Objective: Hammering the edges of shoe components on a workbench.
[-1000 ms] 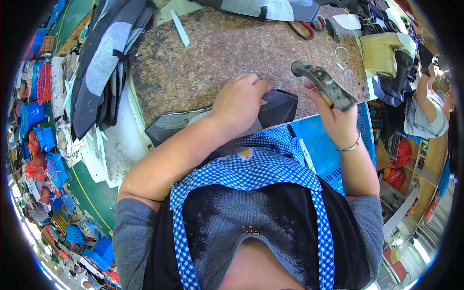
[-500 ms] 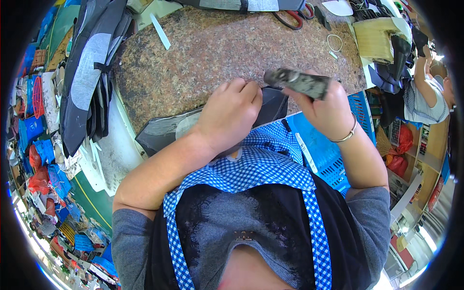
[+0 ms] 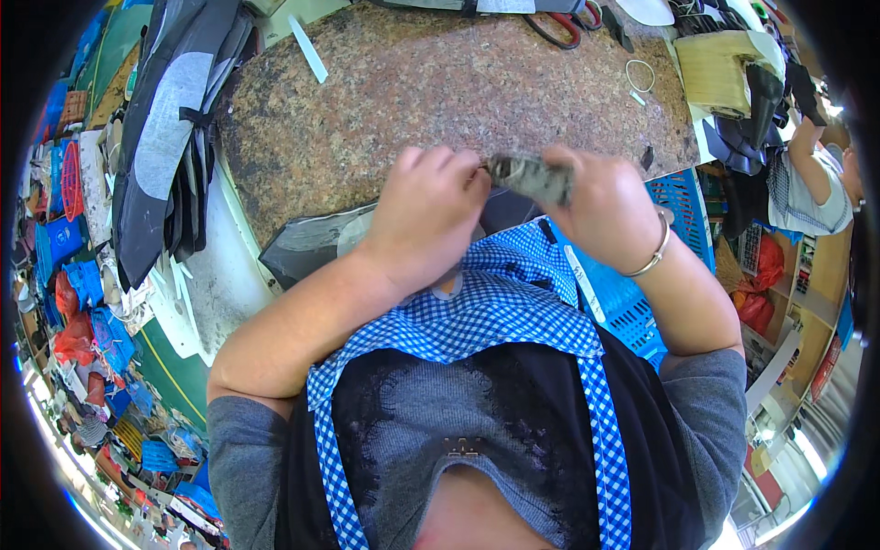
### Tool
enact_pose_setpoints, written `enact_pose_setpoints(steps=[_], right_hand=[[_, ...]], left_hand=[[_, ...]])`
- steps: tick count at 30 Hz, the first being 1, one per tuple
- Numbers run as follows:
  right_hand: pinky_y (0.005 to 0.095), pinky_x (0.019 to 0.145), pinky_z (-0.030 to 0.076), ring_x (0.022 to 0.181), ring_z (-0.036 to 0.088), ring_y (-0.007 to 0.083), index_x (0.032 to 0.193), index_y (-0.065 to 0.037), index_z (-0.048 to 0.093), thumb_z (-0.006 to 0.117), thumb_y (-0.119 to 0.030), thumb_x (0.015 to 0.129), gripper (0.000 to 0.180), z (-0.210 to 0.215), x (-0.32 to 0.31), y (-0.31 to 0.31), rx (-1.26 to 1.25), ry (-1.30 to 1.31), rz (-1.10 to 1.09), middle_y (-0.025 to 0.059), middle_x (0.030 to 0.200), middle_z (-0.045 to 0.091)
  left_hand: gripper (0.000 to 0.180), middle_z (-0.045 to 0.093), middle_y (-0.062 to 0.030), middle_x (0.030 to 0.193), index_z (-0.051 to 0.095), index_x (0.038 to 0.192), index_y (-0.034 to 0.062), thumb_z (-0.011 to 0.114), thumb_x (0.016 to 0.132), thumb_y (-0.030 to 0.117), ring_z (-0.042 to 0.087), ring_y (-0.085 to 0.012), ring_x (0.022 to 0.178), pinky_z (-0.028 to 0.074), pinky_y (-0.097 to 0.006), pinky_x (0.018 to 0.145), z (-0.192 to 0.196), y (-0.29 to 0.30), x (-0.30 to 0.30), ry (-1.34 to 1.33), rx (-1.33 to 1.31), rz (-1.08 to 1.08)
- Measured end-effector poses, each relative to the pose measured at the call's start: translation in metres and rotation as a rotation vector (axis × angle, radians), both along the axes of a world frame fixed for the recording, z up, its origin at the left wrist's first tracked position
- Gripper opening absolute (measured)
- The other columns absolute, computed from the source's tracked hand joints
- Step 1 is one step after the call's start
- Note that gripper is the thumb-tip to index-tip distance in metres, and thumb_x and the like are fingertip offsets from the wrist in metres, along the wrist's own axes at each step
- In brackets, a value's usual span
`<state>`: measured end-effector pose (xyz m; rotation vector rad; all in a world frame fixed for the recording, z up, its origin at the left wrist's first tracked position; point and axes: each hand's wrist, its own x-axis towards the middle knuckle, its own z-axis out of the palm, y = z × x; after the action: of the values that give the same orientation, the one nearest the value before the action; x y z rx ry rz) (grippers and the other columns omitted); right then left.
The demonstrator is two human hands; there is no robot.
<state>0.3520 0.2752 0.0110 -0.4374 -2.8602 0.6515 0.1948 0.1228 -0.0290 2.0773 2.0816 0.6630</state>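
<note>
A person stands at a speckled brown stone worktop [image 3: 431, 82], seen from above, wearing a blue checked apron [image 3: 486, 312] over a grey top. Both hands meet just above the near edge of the stone. The right hand [image 3: 610, 215], with a silver bangle [image 3: 653, 257] on its wrist, is closed around a small grey mottled piece [image 3: 532, 177], perhaps folded material or a small tool; I cannot tell which. The left hand [image 3: 426, 215] has its fingers curled in against one end of that piece, pinching or pressing it, though the fingertips are hidden. The step in hand looks like close fingerwork on the grey piece, folding or fitting it, and the next move seems to call for a steady hold from the right hand while the left works the end. Beneath the hands a dark flat sheet [image 3: 312, 243] lies over the stone's edge. At the far side of the stone rest red-handled scissors [image 3: 561, 23], a white strip [image 3: 308, 48] and a small white ring [image 3: 640, 75]. A stack of dark and grey cut panels [image 3: 165, 137] hangs to the left. A blue plastic crate [image 3: 683, 197] sits to the right, and beyond it another person [image 3: 811, 174] works at a cluttered bench. Bright bags and bins crowd the floor at far left.
</note>
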Motion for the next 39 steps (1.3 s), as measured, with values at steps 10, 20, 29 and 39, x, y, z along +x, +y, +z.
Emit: enact_pose_setpoints(steps=[10,20,29,39], right_hand=[[0.0437,0.052,0.052,0.058,0.064,0.0336,0.083,-0.006,0.052,0.071,-0.022,0.083,0.024,0.001,-0.005,-0.017,0.078,0.009,0.081,0.0131,0.067,0.062],[0.0447,0.053,0.051,0.061,0.063,0.034,0.085,-0.006,0.052,0.07,-0.015,0.078,0.021,-0.005,-0.01,-0.041,-0.002,-0.033,0.117,0.0123,0.07,0.06],[0.0437,0.053,0.05,0.062,0.063,0.0329,0.086,-0.005,0.052,0.07,-0.011,0.075,0.022,-0.008,-0.022,-0.055,-0.092,0.028,0.143,0.0128,0.071,0.059],[0.0432,0.056,0.05,0.063,0.062,0.0326,0.089,-0.006,0.053,0.067,-0.009,0.073,0.021,-0.01,-0.033,-0.073,-0.078,0.022,0.207,0.012,0.069,0.058]], left_hand=[[0.02,0.064,-0.0049,0.093,0.071,0.092,0.0105,0.073,0.072,0.008,0.062,-0.0251,0.091,0.044,-0.041,0.08,0.0,-0.019,-0.006,0.004,0.019,0.014],[0.027,0.063,-0.0118,0.099,0.069,0.102,0.003,0.074,0.076,0.005,0.062,-0.0314,0.091,0.051,-0.039,0.079,0.005,-0.043,-0.018,-0.079,-0.086,0.014],[0.023,0.061,-0.0094,0.096,0.067,0.097,0.0043,0.072,0.074,0.004,0.06,-0.0293,0.089,0.05,-0.039,0.075,0.003,-0.069,-0.024,-0.185,-0.065,0.085],[0.027,0.064,-0.0038,0.097,0.067,0.105,0.0085,0.069,0.078,0.012,0.061,-0.0256,0.095,0.047,-0.039,0.079,-0.006,-0.106,-0.023,0.06,0.009,0.137]])
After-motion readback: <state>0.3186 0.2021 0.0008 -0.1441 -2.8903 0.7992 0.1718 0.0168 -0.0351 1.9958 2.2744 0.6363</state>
